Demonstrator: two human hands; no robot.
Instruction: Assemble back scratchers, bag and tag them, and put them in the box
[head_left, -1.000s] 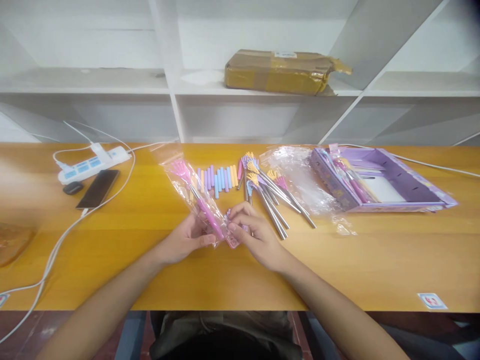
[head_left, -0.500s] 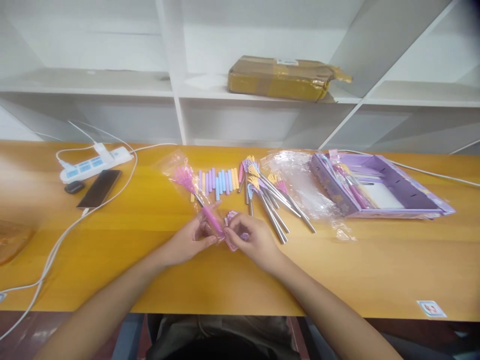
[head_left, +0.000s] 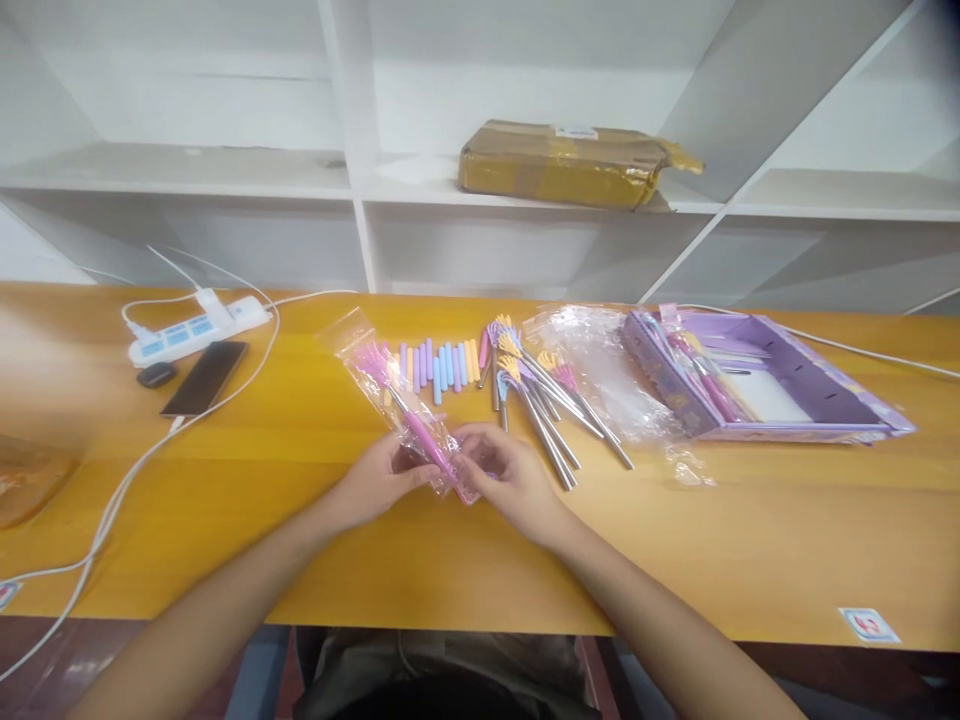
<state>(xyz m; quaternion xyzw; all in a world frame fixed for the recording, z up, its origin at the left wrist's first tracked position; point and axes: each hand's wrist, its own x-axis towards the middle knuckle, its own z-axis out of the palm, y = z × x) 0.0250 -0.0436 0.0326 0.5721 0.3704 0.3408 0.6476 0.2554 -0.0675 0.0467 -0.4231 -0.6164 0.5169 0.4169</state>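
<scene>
Table (head_left: 720, 560) — left hand (head_left: 384, 478), right hand (head_left: 516, 482) curled on bag (head_left: 399, 402).

The right hand (head_left: 514, 480) could pass over the yellow-orange wooden tabletop (head_left: 750, 540) at lower right; above, silver metal rods with coloured heads (head_left: 551, 450) at centre and an open purple box (head_left: 787, 433) at right block passage.

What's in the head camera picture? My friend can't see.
A person's left hand and right hand hold a clear bag containing a pink back scratcher over a wooden table. Beyond lie colored sticks and metal-stemmed scratchers; an open purple box sits at right.
</scene>
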